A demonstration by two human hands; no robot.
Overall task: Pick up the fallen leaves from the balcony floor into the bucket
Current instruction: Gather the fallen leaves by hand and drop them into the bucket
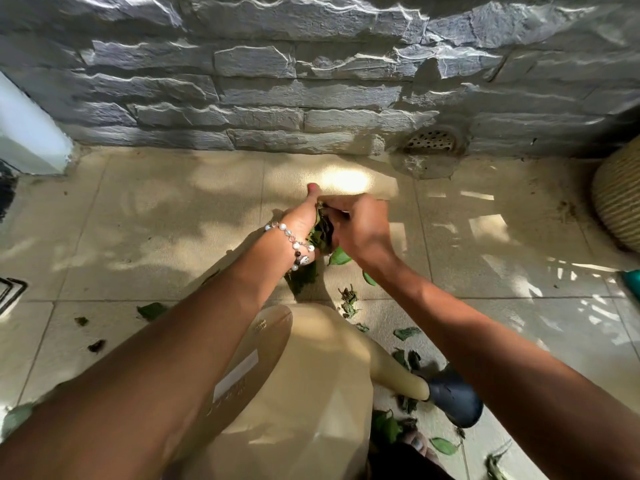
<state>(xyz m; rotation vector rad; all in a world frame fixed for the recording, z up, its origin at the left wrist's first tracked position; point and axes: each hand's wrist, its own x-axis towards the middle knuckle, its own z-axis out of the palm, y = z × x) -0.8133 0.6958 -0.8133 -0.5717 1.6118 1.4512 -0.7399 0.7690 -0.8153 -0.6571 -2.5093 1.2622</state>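
My left hand (pixel 303 220), with a bead bracelet at the wrist, and my right hand (pixel 362 228) meet low over the tiled floor. Together they grip a bunch of green leaves (pixel 322 233) pressed between the palms, and some leaves hang out below the hands. More fallen leaves lie loose on the tiles: a curled cluster (pixel 348 301) just behind my hands, one leaf (pixel 407 332) to the right, one (pixel 152 310) to the left, and several near my foot (pixel 443 445). I cannot make out a bucket for certain.
A beige plastic container (pixel 311 393) with a spout and dark blue tip (pixel 453 403) stands under my arms. A grey stone wall (pixel 277 98) with a drain grate (pixel 431 142) bounds the floor. A ribbed pot (pixel 620 199) and a teal object (pixel 632 282) sit at the right.
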